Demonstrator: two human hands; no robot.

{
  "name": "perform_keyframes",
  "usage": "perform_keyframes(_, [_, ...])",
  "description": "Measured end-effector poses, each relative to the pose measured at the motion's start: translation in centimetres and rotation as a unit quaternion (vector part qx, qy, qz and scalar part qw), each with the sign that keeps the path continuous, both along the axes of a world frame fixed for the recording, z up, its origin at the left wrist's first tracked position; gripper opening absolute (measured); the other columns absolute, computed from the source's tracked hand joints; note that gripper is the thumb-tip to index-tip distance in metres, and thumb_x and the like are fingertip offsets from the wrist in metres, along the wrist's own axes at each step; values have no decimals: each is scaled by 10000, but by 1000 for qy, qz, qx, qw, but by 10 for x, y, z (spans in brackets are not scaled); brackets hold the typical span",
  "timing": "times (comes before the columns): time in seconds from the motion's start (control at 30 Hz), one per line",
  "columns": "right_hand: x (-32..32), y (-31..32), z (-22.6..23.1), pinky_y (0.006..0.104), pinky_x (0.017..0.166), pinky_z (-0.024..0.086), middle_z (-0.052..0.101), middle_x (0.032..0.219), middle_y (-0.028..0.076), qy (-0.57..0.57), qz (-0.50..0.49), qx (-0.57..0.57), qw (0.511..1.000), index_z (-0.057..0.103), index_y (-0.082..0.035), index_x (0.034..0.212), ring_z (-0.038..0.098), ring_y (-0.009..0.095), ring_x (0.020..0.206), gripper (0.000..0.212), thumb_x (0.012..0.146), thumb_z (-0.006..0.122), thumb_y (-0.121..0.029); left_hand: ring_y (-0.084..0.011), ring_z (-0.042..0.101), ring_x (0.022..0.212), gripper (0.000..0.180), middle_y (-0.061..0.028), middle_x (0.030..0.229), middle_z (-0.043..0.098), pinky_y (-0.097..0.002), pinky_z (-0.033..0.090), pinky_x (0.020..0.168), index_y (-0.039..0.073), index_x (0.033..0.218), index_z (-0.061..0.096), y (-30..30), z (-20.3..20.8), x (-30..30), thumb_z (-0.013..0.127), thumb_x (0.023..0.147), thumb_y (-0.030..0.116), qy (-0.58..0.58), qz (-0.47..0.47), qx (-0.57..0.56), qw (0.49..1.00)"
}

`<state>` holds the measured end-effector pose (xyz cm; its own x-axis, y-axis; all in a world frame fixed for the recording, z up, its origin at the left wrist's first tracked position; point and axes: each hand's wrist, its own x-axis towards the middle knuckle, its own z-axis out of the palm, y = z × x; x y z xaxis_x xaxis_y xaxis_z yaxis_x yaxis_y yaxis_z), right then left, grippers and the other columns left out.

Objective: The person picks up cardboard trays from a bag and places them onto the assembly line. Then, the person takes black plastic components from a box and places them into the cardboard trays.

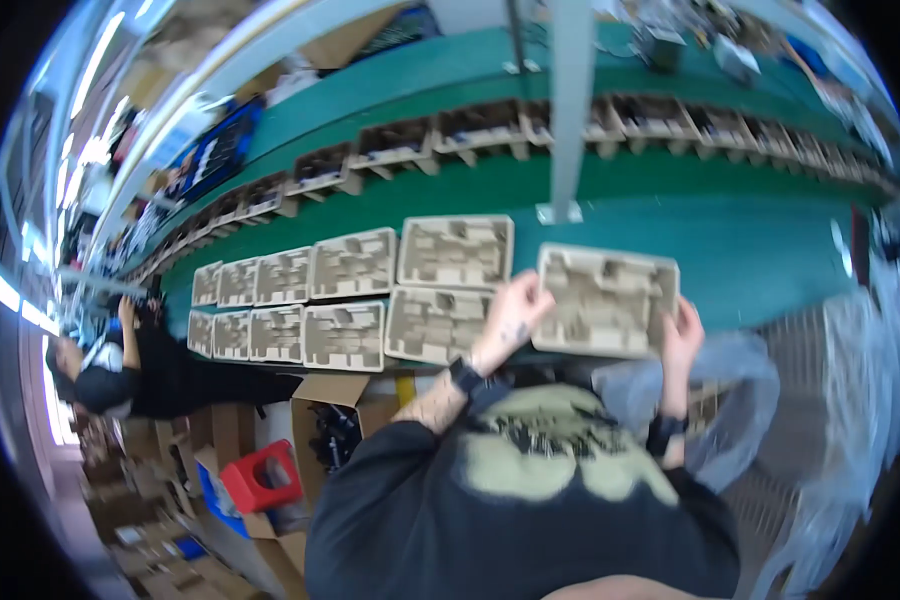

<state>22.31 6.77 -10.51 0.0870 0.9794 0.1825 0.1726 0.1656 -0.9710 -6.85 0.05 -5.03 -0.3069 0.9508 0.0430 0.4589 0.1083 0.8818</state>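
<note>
- Head view, centre right of the frame: I hold a moulded pulp tray (pixel 605 300) flat over the green table (pixel 760 250), its pockets facing up.
- My left hand (pixel 510 318) is clamped on the tray's left edge, thumb on top, fingers curled under; my right hand (pixel 680 335) is clamped on the right edge in the same way. Gripping both ends keeps the light tray level, I judge.
- The tray sits just right of two rows of like trays (pixel 370 295) laid edge to edge across the middle of the frame, so it looks lined up with them.
- Upper middle: a grey post (pixel 570 110) stands on the table, its foot just above my tray.
- Behind the post runs a line of darker trays (pixel 490 130) along the table's far strip.
- Left edge: another person (pixel 140 370) in dark clothes stands by the table.
- Lower left: cardboard boxes (pixel 330 420) and a red stool (pixel 260 478) sit on the floor.
- Right side: clear plastic bags (pixel 860 400) hang beside me.
</note>
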Motion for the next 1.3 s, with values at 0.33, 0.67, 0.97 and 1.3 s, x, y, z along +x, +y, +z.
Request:
perform_keyframes(0.33, [3, 63, 50, 263, 845, 467, 640, 1056, 105, -62, 111, -160, 979, 575, 43, 1178, 592, 135, 954, 351, 839, 618, -34, -151, 510, 532, 264, -46, 585, 523, -315, 411, 517, 38, 787, 580, 23, 55, -1, 626, 868, 285, 66, 4, -64, 996])
perform_keyframes(0.67, [-5, 163, -3, 235, 834, 454, 631, 1112, 62, -6, 138, -26, 990, 537, 1, 1264, 582, 112, 943, 410, 861, 566, -69, -321, 638, 765, 437, -120, 830, 640, -396, 514, 697, 120, 1208, 513, -16, -52, 32, 599, 780, 105, 291, -326, 45, 898])
perform_keyframes(0.97, [-57, 112, -29, 290, 923, 432, 609, 1150, 71, -185, 190, 41, 963, 483, -26, 1305, 570, 172, 1046, 429, 893, 569, -112, -342, 631, 730, 554, -129, 802, 643, -431, 506, 635, 190, 1350, 418, -21, -41, 18, 562, 819, 124, 364, -358, -103, 853])
perform_keyframes(1.3, [187, -123, -164, 342, 901, 449, 583, 1159, 180, -150, -440, -224, 856, 507, 14, 1241, 583, 254, 1034, 584, 776, 697, -285, -271, 596, 1052, 399, -162, 1155, 605, -333, 455, 907, 16, 1288, 499, -52, 23, -6, 544, 892, 30, 159, -214, -9, 964])
